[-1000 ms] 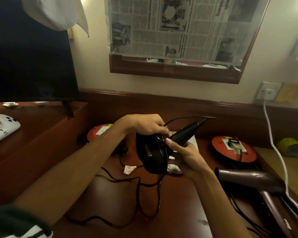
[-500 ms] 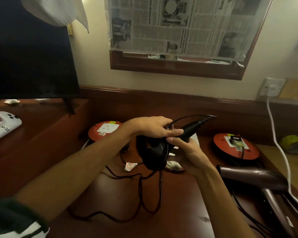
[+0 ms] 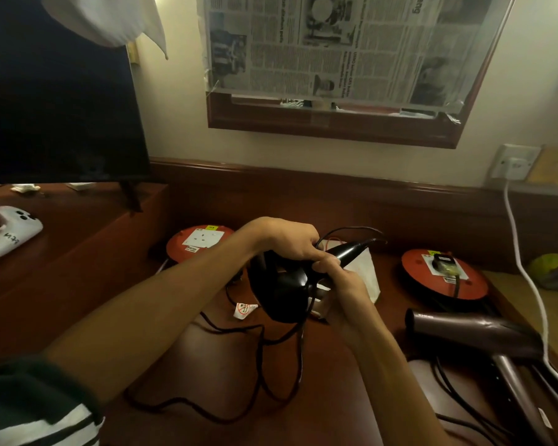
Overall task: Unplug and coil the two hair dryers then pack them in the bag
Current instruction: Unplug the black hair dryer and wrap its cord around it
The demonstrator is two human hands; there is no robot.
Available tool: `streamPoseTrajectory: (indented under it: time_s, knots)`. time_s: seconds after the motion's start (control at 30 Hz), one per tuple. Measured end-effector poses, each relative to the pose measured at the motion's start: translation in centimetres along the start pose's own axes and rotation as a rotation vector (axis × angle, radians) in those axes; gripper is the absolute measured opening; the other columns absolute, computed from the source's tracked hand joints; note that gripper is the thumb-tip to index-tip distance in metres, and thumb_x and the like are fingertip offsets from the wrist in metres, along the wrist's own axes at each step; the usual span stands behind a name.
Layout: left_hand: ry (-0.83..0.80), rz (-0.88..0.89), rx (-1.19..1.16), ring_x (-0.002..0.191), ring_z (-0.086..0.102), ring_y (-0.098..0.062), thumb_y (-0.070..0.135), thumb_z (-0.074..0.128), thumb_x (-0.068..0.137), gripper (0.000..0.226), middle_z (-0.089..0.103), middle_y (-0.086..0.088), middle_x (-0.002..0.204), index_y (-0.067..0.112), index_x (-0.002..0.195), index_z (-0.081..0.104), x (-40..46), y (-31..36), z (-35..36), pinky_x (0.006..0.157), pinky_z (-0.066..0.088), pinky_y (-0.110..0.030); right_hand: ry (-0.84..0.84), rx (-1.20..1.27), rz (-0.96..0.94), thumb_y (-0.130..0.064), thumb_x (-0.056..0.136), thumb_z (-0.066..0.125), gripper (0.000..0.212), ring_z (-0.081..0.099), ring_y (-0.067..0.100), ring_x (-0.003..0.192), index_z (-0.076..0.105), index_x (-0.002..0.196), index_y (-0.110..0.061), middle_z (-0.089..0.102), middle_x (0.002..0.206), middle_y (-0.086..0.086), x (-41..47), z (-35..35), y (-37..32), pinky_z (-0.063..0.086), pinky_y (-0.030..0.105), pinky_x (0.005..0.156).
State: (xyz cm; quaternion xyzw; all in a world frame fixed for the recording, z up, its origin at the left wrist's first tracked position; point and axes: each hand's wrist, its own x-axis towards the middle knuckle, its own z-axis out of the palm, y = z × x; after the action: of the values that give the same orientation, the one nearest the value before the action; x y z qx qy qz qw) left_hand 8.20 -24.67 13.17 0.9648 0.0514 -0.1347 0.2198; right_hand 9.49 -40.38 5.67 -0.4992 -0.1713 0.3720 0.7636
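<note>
Black hair dryer: held up above the counter between both hands, its round body hanging down and its slim handle pointing up and to the right.
Left hand: closed over the top of the black hair dryer where body meets handle, fingers curled down around it.
Right hand: closed on the dryer from below and the right, thumb and fingertips pinched at the base of the handle, just under the left hand's fingers.
Black cord: leaves the handle tip in a thin arc, and loose loops trail from under the dryer down onto the counter toward the camera; a small white tag sits on it near the dryer's left side.
White paper: lies on the counter behind the right hand, partly hidden by it.
Left red reel: flat red disc with a white socket face, behind the left forearm.
Right red reel: red disc at the right rear of the counter with a dark plug seated in it.
Brown hair dryer: lies on its side at the right edge, nozzle pointing left, handle running toward the lower right.
White cable: drops from the wall socket past the brown hair dryer.
White controller: rests on the raised shelf at far left, below the dark screen.
</note>
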Motion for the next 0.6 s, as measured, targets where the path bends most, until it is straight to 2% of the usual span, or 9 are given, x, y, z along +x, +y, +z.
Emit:
streamPoseTrajectory:
  time_s: [0.1,0.17,0.23,0.33,0.37,0.43,0.5,0.53,0.6]
  knots:
    - [-0.007,-0.013,-0.059,0.058,0.053,-0.011,0.045,0.053,0.106,0.044,0.058,-0.001,0.07,0.013,0.078,0.064,0.5,-0.4,0.7,0.053,0.042,-0.019,0.085,-0.074,-0.034,-0.014,0.095,0.064,0.027,0.075,0.029,0.099,0.065,0.118,-0.002,0.077,0.104,0.016,0.4,0.1,0.9,0.064,0.048,0.077]
    - [0.011,0.013,-0.157,0.06,0.056,-0.018,0.05,0.057,0.102,0.047,0.059,-0.007,0.071,0.009,0.081,0.067,0.3,-1.3,1.0,0.059,0.045,-0.026,0.075,-0.144,-0.062,-0.017,0.094,0.067,0.03,0.075,0.028,0.102,0.065,0.12,-0.003,0.078,0.106,0.014,0.3,0.0,1.1,0.062,0.053,0.085]
    - [0.079,0.039,-0.271,0.068,0.064,-0.032,0.053,0.059,0.099,0.051,0.066,-0.016,0.076,0.006,0.083,0.071,-0.1,-2.2,1.2,0.069,0.051,-0.035,0.065,-0.158,-0.083,-0.018,0.095,0.068,0.033,0.076,0.027,0.101,0.062,0.121,0.001,0.076,0.11,0.017,-0.1,-0.2,1.3,0.061,0.052,0.088]
    - [0.164,0.072,-0.477,0.098,0.072,-0.044,0.057,0.062,0.096,0.063,0.075,-0.026,0.105,-0.004,0.104,0.072,-0.5,-3.3,1.0,0.094,0.056,-0.05,0.035,-0.25,-0.106,-0.028,0.098,0.065,0.035,0.077,0.029,0.089,0.061,0.115,0.002,0.071,0.11,0.02,-1.3,-0.4,2.0,0.063,0.041,0.068]
    - [0.174,0.072,-0.494,0.098,0.072,-0.044,0.059,0.062,0.095,0.064,0.075,-0.026,0.106,-0.004,0.105,0.071,-0.6,-3.5,0.9,0.095,0.056,-0.051,0.001,-0.269,-0.108,-0.031,0.098,0.064,0.035,0.075,0.033,0.078,0.06,0.115,-0.001,0.071,0.106,0.021,-1.7,-0.6,2.3,0.061,0.04,0.059]
    - [0.191,0.069,-0.471,0.085,0.073,-0.034,0.055,0.059,0.099,0.054,0.076,-0.016,0.094,0.002,0.095,0.073,-0.9,-3.8,0.6,0.086,0.056,-0.043,-0.045,-0.297,-0.121,-0.034,0.098,0.063,0.036,0.061,0.028,0.055,0.059,0.114,-0.002,0.067,0.085,0.016,-2.5,-1.3,3.0,0.05,0.033,0.049]
    - [0.199,0.08,-0.48,0.083,0.073,-0.027,0.05,0.056,0.102,0.044,0.076,-0.009,0.088,0.012,0.087,0.073,-1.3,-4.2,0.5,0.085,0.057,-0.039,-0.093,-0.344,-0.135,-0.036,0.097,0.065,0.039,0.05,0.024,0.057,0.063,0.105,0.002,0.057,0.07,0.012,-3.1,-2.1,3.4,0.043,0.035,0.056]
    - [0.206,0.087,-0.514,0.089,0.074,-0.031,0.053,0.057,0.101,0.047,0.077,-0.013,0.093,0.011,0.089,0.073,-1.5,-4.4,0.5,0.091,0.057,-0.046,-0.129,-0.362,-0.143,-0.037,0.096,0.067,0.039,0.05,0.025,0.063,0.066,0.101,0.002,0.056,0.07,0.011,-3.5,-2.2,3.4,0.043,0.039,0.063]
    - [0.234,0.093,-0.594,0.093,0.069,-0.041,0.07,0.064,0.087,0.075,0.073,-0.029,0.103,-0.004,0.097,0.071,-1.8,-4.7,0.5,0.098,0.051,-0.06,-0.193,-0.314,-0.127,-0.038,0.094,0.069,0.037,0.062,0.025,0.077,0.069,0.104,-0.002,0.063,0.081,0.011,-4.0,-1.7,3.7,0.05,0.041,0.076]
